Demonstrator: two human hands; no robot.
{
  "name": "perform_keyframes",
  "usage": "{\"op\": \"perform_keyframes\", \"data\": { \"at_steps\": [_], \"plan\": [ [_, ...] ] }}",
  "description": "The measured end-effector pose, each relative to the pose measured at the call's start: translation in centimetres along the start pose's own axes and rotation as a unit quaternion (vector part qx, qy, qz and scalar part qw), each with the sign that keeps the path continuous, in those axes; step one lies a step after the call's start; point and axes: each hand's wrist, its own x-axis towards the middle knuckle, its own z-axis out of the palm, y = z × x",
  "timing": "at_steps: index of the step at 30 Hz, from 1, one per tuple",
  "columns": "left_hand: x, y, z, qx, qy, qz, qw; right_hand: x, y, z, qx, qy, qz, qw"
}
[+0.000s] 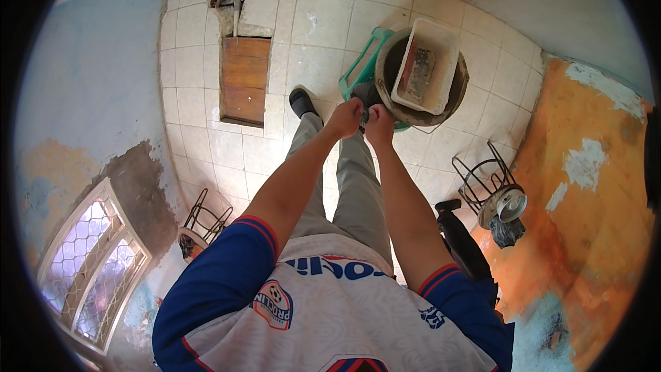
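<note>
My left hand [344, 118] and my right hand [379, 126] are close together in front of my legs, fingers curled in. Between them is a small dark grey thing [363, 120], mostly covered by the fingers, so its kind cannot be made out. Just beyond the hands shows a dark grey shape [366, 91], perhaps a shoe or cloth. Right beside it stands a round bucket [457, 91] with a rough, stained rim. A whitish rectangular plastic tub [451, 48], dirty inside, rests on the bucket.
A green plastic stool [365, 62] shows behind the bucket. My dark shoe [301, 102] is on the tiled floor [320, 21], near a brown wooden panel [246, 76]. To the right, a black metal rack [482, 176] stands by the orange wall [585, 220]; another rack [204, 215] is at left.
</note>
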Motion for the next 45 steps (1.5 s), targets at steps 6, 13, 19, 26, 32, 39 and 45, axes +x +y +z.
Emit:
{"op": "perform_keyframes", "data": {
  "at_steps": [6, 13, 19, 26, 32, 39, 45],
  "plan": [
    [-0.2, -0.3, 0.0, 0.007, -0.004, -0.018, 1.000, -0.2, 0.2, -0.9, 0.030, -0.022, -0.065, 0.997],
    [0.0, 0.4, -0.9, 0.029, -0.023, 0.012, 0.999, 0.0, 0.5, -1.3, 0.081, -0.049, -0.086, 0.992],
    [0.1, 2.5, -2.7, 0.176, -0.050, 0.119, 0.976, 0.1, 1.1, -1.4, 0.098, -0.040, -0.095, 0.990],
    [0.1, 2.6, -2.8, 0.167, -0.051, 0.137, 0.975, 0.3, 0.6, -1.6, 0.091, -0.054, -0.067, 0.992],
    [-0.3, 1.9, -2.2, 0.167, -0.039, 0.136, 0.976, -0.8, -0.9, -2.1, -0.044, -0.032, -0.139, 0.989],
    [-0.6, 1.0, -1.7, 0.135, 0.005, 0.093, 0.986, -0.4, 0.0, -1.5, -0.048, 0.008, -0.217, 0.975],
    [-1.2, -1.3, -0.7, -0.036, 0.064, -0.058, 0.996, -0.4, 1.5, -0.6, 0.057, 0.001, -0.110, 0.992]
  ]
}}
